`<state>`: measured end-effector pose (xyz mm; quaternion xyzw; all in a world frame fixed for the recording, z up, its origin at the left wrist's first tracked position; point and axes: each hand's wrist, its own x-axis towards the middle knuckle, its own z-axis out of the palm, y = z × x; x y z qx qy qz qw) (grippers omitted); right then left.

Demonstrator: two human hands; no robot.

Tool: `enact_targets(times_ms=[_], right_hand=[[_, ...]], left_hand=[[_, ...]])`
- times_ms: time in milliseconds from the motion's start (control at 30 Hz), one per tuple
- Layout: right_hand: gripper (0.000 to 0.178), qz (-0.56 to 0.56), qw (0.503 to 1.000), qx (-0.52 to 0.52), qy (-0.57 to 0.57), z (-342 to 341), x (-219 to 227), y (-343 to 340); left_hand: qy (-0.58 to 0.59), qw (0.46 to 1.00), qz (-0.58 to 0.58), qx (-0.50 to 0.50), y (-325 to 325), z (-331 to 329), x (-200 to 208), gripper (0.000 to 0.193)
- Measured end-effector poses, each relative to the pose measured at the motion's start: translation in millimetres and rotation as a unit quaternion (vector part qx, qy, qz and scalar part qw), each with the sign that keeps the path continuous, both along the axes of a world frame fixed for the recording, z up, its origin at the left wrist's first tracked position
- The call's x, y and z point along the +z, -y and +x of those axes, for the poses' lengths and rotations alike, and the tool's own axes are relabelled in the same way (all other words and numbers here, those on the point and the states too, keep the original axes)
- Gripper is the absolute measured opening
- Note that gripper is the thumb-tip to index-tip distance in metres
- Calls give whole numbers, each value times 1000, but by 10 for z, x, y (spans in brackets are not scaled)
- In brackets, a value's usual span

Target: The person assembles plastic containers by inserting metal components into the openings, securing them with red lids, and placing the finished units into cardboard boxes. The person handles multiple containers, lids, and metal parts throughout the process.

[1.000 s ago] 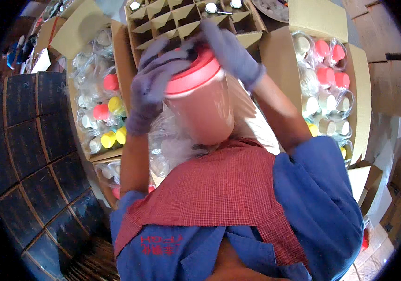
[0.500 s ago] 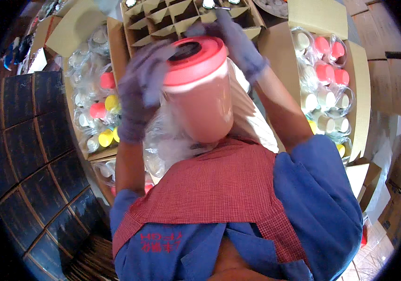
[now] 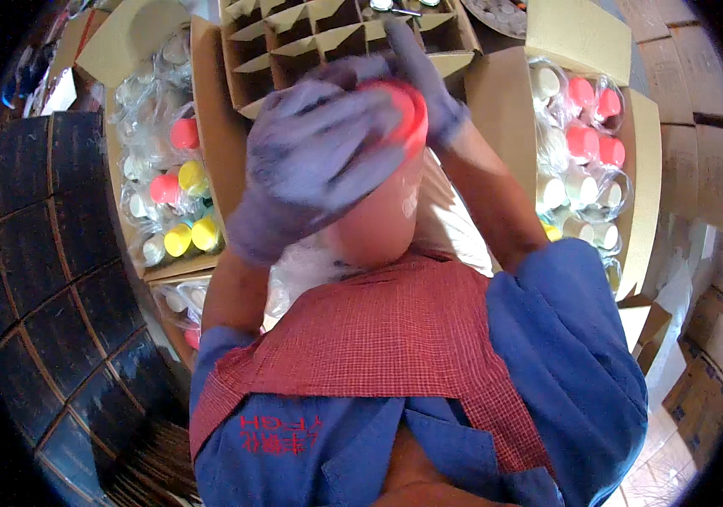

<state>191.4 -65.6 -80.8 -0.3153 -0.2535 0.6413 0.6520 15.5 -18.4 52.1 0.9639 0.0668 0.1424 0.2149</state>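
A see-through jar with a red lid stands tilted in front of my apron, its body looking pinkish. My left hand, in a grey-purple glove, lies across the lid and covers most of it, its fingers curled over the top and blurred by motion. Behind the jar's far right side is my right hand, gloved alike, holding the lid's edge; one finger points up and the others are partly hidden. Crumpled clear plastic lies below the jar, beside my left wrist.
Beyond my hands is a carton with cardboard dividers. Open boxes of plastic-wrapped jars with red, yellow and white lids flank me: left box, right box. Dark stacked cartons rise at left; a round tray is at top right.
My left hand has swung from the lid's left side to the right, over its top, hiding the black disc there. My right hand stays at the far side.
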Motion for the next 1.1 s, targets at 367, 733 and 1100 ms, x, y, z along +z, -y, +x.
enact_targets(times_ms=[367, 733, 1100], right_hand=[[60, -17, 998, -41, 54, -74, 197, 26], [78, 14, 991, 52, 121, -167, 421, -124], [41, -77, 949, -33, 305, -70, 517, -21]], left_hand=[[25, 999, 0, 24, 63, 4, -73, 32], [61, 991, 117, 25, 154, -18, -99, 32], [112, 991, 68, -6, 55, -148, -156, 38]])
